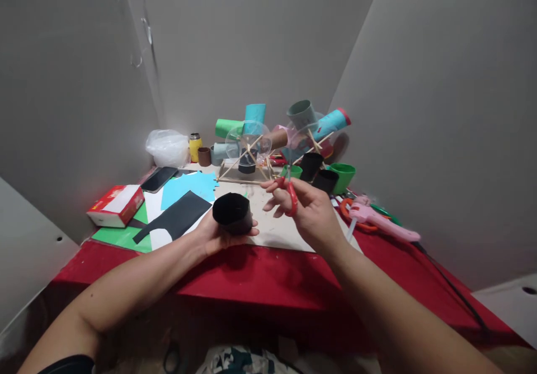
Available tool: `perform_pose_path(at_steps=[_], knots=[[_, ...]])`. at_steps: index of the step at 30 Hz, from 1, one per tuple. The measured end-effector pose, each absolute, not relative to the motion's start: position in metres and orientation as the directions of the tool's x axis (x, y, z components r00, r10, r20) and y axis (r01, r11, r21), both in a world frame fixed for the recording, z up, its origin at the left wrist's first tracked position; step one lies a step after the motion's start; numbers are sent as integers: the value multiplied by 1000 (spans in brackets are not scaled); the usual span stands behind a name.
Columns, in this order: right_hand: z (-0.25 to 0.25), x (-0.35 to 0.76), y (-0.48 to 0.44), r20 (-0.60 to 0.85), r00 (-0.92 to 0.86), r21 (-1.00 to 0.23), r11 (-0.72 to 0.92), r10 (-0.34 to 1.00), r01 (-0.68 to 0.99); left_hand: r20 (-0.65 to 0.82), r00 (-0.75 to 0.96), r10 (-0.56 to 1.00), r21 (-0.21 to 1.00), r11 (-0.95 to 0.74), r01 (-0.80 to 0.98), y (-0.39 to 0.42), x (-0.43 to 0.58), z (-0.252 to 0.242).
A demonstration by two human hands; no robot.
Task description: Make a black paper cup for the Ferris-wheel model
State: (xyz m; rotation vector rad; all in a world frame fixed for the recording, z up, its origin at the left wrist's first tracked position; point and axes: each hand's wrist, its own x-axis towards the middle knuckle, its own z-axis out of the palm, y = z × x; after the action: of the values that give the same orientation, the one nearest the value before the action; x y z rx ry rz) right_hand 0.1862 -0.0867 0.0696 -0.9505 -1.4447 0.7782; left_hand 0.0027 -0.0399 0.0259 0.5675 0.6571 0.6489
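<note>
My left hand [218,234] is closed around a short black paper cylinder [232,213], held just above the red table [251,276]. My right hand [308,209] grips red-handled scissors [290,195], fingers through the loops, a little to the right of the cylinder. The scissor blades point up and away and are hard to make out. Beyond both hands stands a wheel model [251,153] of wooden sticks, clear discs and coloured paper tubes.
A pink glue gun [380,220] and orange scissors [350,209] lie at the right. Green and black cups [335,175] stand behind my right hand. Blue, black and green paper sheets [180,206], a phone [158,178] and a red-white box [116,205] lie left. Grey walls enclose the table.
</note>
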Motion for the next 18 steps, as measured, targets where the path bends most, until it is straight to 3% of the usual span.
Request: perform_pose_path(at_steps=[5,10,18], knots=[[59,194,-69,330,-4,-942,330,944,57,-370,652,662,620,698,-357,-39,-5,21],[36,202,-55,122,-118,-992,125,985,22,-389,683,618,567,745,-352,-36,-10,11],[19,201,-60,-82,-340,-996,-85,937,5,-333,784,524,462,815,-349,-28,-8,-6]])
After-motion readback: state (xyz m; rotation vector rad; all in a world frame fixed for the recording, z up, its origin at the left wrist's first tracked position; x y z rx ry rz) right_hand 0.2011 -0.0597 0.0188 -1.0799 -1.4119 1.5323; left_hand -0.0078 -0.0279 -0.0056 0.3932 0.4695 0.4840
